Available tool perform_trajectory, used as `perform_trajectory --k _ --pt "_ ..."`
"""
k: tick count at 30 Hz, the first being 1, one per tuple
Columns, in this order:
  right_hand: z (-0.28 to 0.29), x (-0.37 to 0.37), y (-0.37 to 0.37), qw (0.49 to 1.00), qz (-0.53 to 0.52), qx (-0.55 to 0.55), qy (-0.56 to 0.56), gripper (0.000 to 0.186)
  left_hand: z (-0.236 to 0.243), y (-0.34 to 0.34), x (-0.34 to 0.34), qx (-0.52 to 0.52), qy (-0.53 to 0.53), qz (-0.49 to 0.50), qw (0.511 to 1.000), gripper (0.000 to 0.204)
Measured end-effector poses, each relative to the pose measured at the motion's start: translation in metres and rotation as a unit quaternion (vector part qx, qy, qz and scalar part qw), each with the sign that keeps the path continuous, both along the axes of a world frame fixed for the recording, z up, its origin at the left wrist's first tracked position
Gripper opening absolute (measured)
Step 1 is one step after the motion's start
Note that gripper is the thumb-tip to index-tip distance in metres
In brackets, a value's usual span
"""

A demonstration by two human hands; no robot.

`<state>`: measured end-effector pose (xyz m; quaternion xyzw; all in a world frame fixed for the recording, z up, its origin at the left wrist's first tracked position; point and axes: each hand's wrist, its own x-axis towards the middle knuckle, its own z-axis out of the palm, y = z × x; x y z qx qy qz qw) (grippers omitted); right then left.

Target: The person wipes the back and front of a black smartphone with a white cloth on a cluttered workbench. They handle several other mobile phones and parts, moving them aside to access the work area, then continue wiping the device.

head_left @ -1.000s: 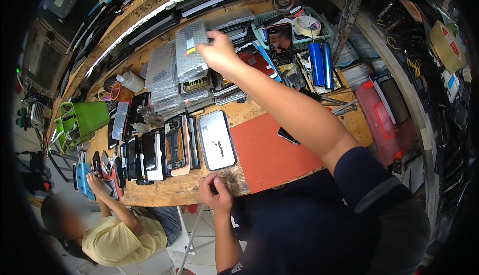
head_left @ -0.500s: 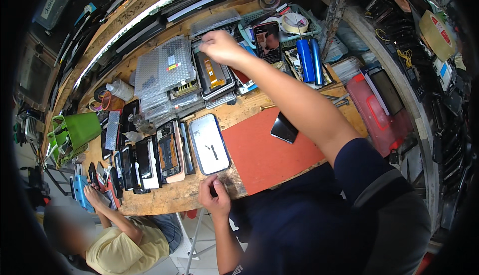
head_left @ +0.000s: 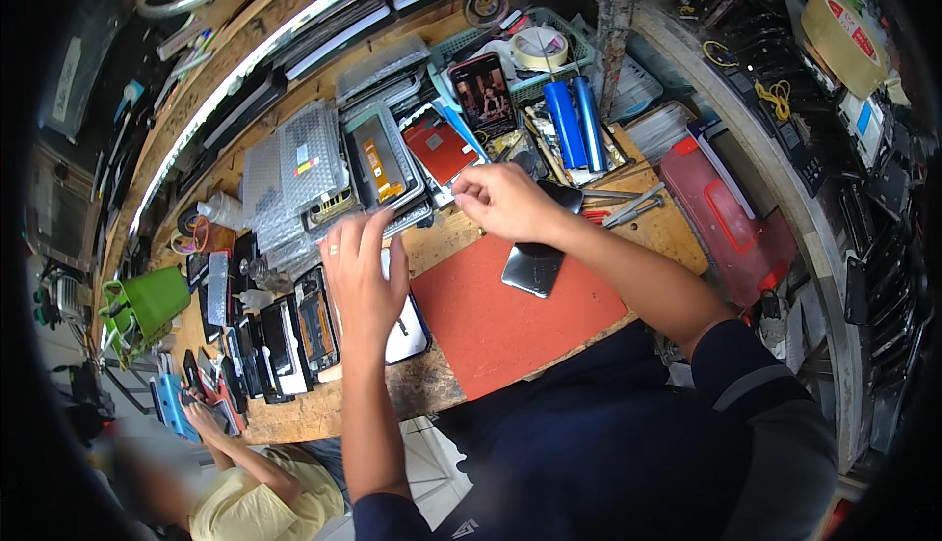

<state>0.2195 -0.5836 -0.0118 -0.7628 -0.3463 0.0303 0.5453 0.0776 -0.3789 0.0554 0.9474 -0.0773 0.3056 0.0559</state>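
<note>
My left hand [head_left: 361,281] is raised with its fingers spread, above the white tray-like panel [head_left: 410,337] and the near edge of the piled screens. It covers part of that panel. My right hand [head_left: 505,205] has its fingers curled together over the far edge of the orange-red mat [head_left: 491,335]; whether something small sits between the fingertips I cannot make out. Below my right wrist, a dark glossy phone [head_left: 533,269] lies on the mat. Another dark flat piece [head_left: 562,195] shows behind the wrist.
Bubble-wrapped packs [head_left: 294,163] and a tablet part [head_left: 381,160] are stacked at the back. A lit phone [head_left: 482,92] leans by a teal basket [head_left: 587,51]. Blue cylinders [head_left: 561,124] and a red case [head_left: 721,217] stand right. At lower left, a co-worker's hands [head_left: 204,421] hold something.
My right hand has come back from the piled screens toward the mat. My left hand has risen from the table edge and spread its fingers. The whole view has shifted slightly.
</note>
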Motion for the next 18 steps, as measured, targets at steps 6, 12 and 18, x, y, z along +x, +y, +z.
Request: perform_trajectory --k 6,12,18 --pt "-0.004 0.005 -0.019 0.958 -0.189 -0.091 -0.194 0.018 0.008 0.0 0.073 0.166 0.079 -0.047 0.982 0.053" --pt "-0.009 0.021 -0.024 0.968 -0.175 -0.117 -0.133 0.023 -0.003 0.013 0.083 0.199 0.106 -0.019 0.974 0.04" --pt "-0.01 0.019 -0.011 0.966 -0.158 -0.113 -0.169 0.038 0.005 0.025 0.078 0.177 0.049 0.013 0.983 0.041"
